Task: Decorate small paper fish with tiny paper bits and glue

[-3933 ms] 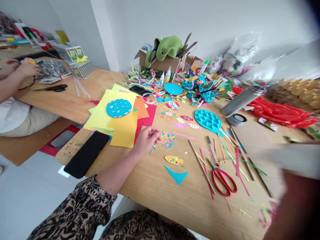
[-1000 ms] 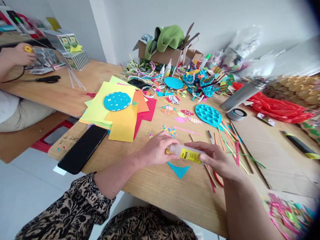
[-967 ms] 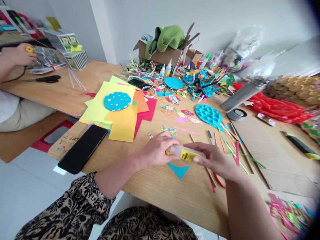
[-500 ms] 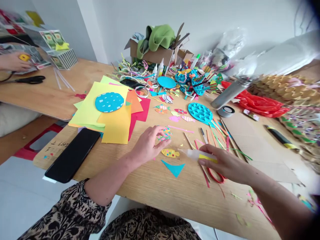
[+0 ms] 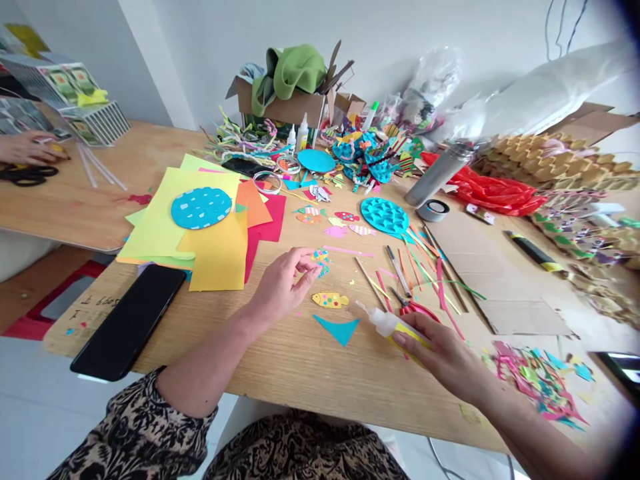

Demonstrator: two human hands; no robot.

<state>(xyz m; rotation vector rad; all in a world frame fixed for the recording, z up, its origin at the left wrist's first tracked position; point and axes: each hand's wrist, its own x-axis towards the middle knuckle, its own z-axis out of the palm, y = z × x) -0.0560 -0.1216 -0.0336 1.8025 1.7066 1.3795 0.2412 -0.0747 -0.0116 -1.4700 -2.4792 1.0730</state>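
Note:
My right hand (image 5: 425,340) grips a glue bottle (image 5: 393,327) with a yellow label, its nozzle tilted up to the left. Just left of the nozzle tip, a yellow paper fish (image 5: 330,301) with coloured dots lies flat. Thumb and fingers of my left hand (image 5: 287,280) are drawn together over a small patch of colourful paper bits (image 5: 321,261); whether a bit is between the fingertips is too small to make out. Below the fish is a blue paper scrap (image 5: 337,329). Several decorated paper fish (image 5: 349,217) lie farther back.
Coloured paper sheets (image 5: 210,173) with a blue oval on top and a black phone (image 5: 127,320) lie at left. Red-handled scissors (image 5: 417,310) and paper strips are beside my right hand. A metal flask (image 5: 437,175) lies behind. Another person's hand (image 5: 30,150) is at far left.
The glue bottle has moved back from the yellow fish, its nozzle now raised. My left thumb and fingers have come closer together over the paper bits. The view has shifted right.

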